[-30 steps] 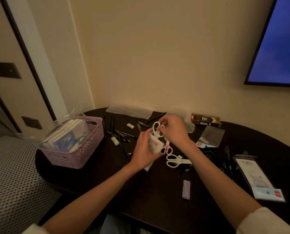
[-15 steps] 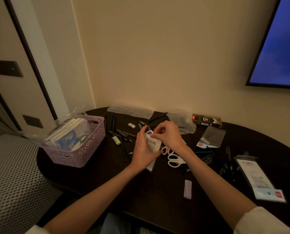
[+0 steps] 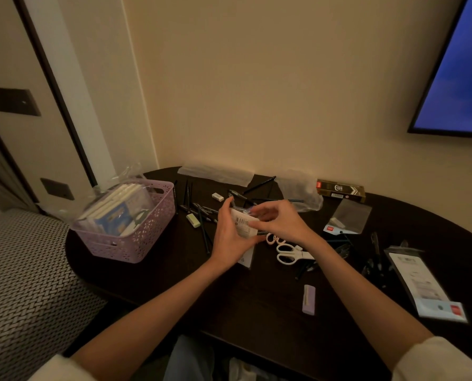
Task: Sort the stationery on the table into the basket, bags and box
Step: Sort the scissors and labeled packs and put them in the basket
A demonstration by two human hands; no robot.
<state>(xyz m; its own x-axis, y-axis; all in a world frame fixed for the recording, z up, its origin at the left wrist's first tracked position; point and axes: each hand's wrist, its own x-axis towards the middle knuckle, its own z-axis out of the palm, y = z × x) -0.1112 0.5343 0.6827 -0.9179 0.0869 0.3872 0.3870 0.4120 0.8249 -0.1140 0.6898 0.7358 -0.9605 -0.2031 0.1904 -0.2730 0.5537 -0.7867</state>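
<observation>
Over the middle of the dark table (image 3: pixel 229 306), my left hand (image 3: pixel 228 237) grips a small clear bag with a barcode label (image 3: pixel 242 222) from the left. My right hand (image 3: pixel 281 220) pinches the bag's top edge from the right. What is inside the bag is hidden by my fingers. Just right of the hands lie pink-handled scissors (image 3: pixel 272 239) and white-handled scissors (image 3: pixel 290 253). Black pens (image 3: pixel 201 213) are scattered to the left of the hands.
A purple basket (image 3: pixel 141 243) with packets stands at the left. A gold and black box (image 3: pixel 340 189) sits by the wall. Clear bags (image 3: pixel 215 174) lie at the back, a labelled flat bag (image 3: pixel 424 284) at the right. A purple eraser (image 3: pixel 309 299) and a green eraser (image 3: pixel 193 220) lie loose.
The white scissor handles my right hand held above the bag are no longer in sight. Both hands have come lower and closer round the bag.
</observation>
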